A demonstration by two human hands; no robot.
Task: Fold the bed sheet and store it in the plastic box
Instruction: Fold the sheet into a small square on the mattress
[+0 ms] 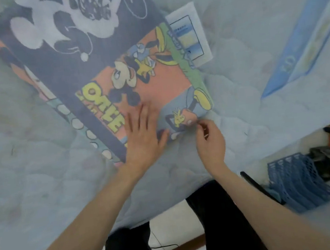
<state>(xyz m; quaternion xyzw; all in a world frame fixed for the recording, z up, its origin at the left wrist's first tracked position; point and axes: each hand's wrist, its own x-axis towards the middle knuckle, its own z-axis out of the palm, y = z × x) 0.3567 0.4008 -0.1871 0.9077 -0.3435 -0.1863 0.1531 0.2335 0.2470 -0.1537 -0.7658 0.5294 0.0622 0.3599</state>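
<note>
The bed sheet, printed with cartoon figures on dark blue, orange and green panels, lies folded into a long strip across the pale quilted mattress. My left hand lies flat with spread fingers on the strip's near end, pressing it down. My right hand sits at the near right corner, and its curled fingertips pinch the sheet's edge there. No plastic box shows in this view.
A white printed paper lies on the mattress beside the sheet's right edge. A blue and yellow package rests at the far right. Off the bed's edge stand a blue mesh file rack and clutter on the floor.
</note>
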